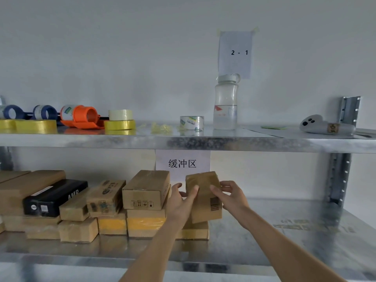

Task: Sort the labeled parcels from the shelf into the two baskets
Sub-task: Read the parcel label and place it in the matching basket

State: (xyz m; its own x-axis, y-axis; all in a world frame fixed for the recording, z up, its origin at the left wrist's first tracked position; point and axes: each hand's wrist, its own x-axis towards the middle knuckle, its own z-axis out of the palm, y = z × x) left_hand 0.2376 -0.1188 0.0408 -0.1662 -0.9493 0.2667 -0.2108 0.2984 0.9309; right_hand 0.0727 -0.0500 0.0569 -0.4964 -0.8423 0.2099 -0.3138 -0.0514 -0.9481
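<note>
A small brown cardboard parcel (204, 197) with a barcode on its side is tilted above the lower shelf (284, 231). My left hand (181, 202) grips its left side and my right hand (231, 195) holds its right side. Beneath and to the left lies a stack of several cardboard parcels (145, 191), some with yellow tape, plus a black box (55, 197). No basket is in view.
The upper shelf (203, 142) carries tape rolls (120, 121), an orange tape dispenser (83, 117), a clear water bottle (225, 102) and a grey controller (325, 125). A paper sign (182, 163) hangs under it. A metal upright (338, 176) stands at right.
</note>
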